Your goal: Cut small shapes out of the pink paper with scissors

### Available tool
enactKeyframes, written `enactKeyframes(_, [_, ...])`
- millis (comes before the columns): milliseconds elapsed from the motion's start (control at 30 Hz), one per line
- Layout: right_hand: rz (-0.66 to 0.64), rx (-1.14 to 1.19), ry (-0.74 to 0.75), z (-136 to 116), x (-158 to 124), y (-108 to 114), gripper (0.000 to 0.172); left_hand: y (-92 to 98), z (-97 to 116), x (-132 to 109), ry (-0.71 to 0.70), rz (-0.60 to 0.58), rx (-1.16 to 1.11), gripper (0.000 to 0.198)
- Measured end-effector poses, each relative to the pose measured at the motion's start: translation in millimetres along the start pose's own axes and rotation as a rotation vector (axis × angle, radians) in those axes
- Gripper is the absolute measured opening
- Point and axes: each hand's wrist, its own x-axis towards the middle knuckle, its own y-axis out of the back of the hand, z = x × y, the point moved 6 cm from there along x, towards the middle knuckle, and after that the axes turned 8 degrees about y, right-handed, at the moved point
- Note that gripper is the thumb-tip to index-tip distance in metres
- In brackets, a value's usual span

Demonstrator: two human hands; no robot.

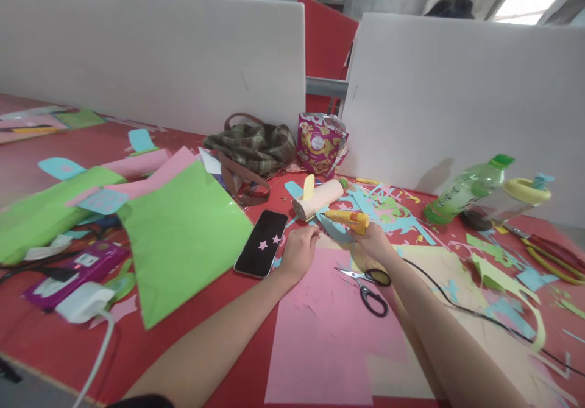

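My right hand [375, 242] is wrapped around a yellow hot glue gun [350, 218], whose nozzle points left toward a cream paper-covered tube [320, 198]. A yellow rounded paper tab [309, 187] stands up at the tube's side. Just in front of the tube, my left hand [299, 253] is closed with the fingertips pinched together; what they hold, if anything, is hidden. Below the hands, scissors [368, 283] with black handles lie partly spread on pink paper [322, 329]. Close to my left hand lies a black phone [261, 243] with small pink paper stars on it.
Green paper [183, 237] covers much of the left side, beside a purple box [75, 274] and a white charger [86, 301]. A plaid bag [256, 146] and snack pouch [321, 143] stand behind. Bottles [470, 189], paper scraps and red-handled shears [555, 253] are right. A black cord [450, 301] crosses the cream paper.
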Motion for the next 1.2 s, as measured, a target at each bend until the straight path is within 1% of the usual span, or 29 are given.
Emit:
enactKeyframes(300, [-0.019,-0.062,-0.014,1.0,-0.4,-2.0,0.015,-0.1,1.1,-0.2,0.005,-0.004,0.006,0.012])
enactKeyframes(567, [-0.039,-0.124,-0.003,3.8,0.3,-4.6,0.022,2.2,1.0,0.6,0.025,0.005,0.017,0.011])
enactKeyframes(900, [-0.072,-0.254,0.051,0.3,1.0,-4.3,0.02,3.8,1.3,0.4,0.041,0.019,-0.023,0.008])
enactKeyframes(1033, [-0.058,-0.332,0.086,-6.8,-1.0,0.4,0.019,4.4,-2.6,2.0,0.068,0.036,-0.068,0.007])
enactKeyframes(1200, [-0.017,-0.437,0.106,-20.6,-5.7,14.4,0.019,8.4,-9.6,5.0,0.135,0.089,-0.134,0.005])
